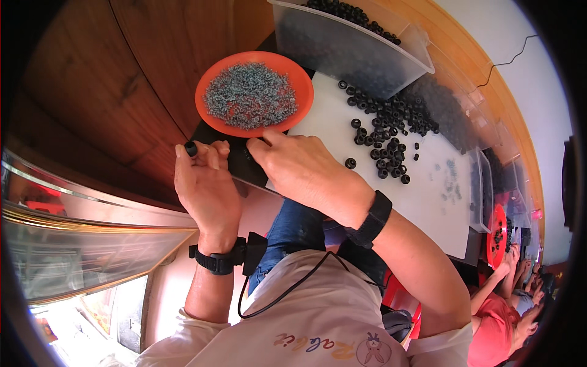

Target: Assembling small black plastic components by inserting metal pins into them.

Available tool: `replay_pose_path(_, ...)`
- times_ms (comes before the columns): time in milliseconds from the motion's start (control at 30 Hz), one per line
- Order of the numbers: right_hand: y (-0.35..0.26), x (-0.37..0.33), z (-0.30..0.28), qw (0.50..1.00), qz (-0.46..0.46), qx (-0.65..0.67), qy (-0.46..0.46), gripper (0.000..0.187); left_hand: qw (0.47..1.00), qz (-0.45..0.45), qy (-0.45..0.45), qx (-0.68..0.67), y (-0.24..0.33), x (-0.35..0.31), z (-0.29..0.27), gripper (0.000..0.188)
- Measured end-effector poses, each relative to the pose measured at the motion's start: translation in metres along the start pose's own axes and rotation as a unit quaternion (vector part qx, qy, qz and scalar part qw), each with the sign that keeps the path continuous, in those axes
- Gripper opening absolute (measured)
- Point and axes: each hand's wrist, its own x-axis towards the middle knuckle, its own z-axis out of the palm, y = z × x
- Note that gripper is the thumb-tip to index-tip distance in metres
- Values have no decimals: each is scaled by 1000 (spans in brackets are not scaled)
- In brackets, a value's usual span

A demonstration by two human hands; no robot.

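My left hand [211,189] is raised palm up beside the table edge. A small black cylindrical part [191,148] is pinched between its thumb and fingers. To its right, my right hand [306,171] is closed just below the rim of a round orange-red plate [306,92]. Its thumb and forefinger press together, and whatever lies between them is hidden. The plate holds a heap of small silvery metal pieces [251,95]. Many round black parts with holes [385,156] lie scattered on a white sheet [336,189] to the right.
A clear plastic bin [342,46] of black parts stands behind the sheet, with more bins along the wall. Loose metal pieces [451,180] lie on the sheet's right. Other people [495,306] sit at far right near another red plate [498,235]. Wooden panelling [122,79] rises at left.
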Motion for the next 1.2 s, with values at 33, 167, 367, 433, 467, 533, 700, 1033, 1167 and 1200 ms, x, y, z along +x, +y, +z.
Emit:
replay_pose_path(33, -4, 2, 0, 1000, 0, 1, 0, 22, 1000, 8, 4, -4, 1, 0, -2, 26)
replay_pose_path(167, -17, 8, 11, 995, -39, -44, 80, 15, 1000, 16, -7, 4, 9, 1, -9, 27)
replay_pose_path(367, -24, 3, 17, 989, -66, -101, 81, 14, 1000, 11, 22, 6, 10, -6, 7, 27)
replay_pose_path(433, -24, 1, 18, 991, -45, -92, 85, 13, 998, -10, -54, -9, 19, -7, -1, 23)
replay_pose_path(467, -24, -1, 13, 991, -50, -81, 91, 12, 997, -5, -73, -1, 23, -5, -5, 23)
replay_pose_path(533, -27, -2, 7, 991, -47, -63, 113, 11, 998, 10, -67, 13, 27, -6, 4, 28)
replay_pose_path(700, -23, -4, -6, 987, -34, 1, 158, 12, 994, 21, -91, 49, 26, -12, 20, 25)
replay_pose_path(1033, 1, -82, -57, 958, 43, 217, 182, 15, 973, -131, -156, 107, -2, -39, 70, 31)
replay_pose_path(1167, 31, -141, -68, 922, 90, 277, 256, 16, 927, -289, -206, 120, -45, -72, 93, 31)
replay_pose_path(1200, 37, -153, -72, 910, 114, 315, 243, 14, 914, -333, -204, 114, -53, -81, 100, 30)
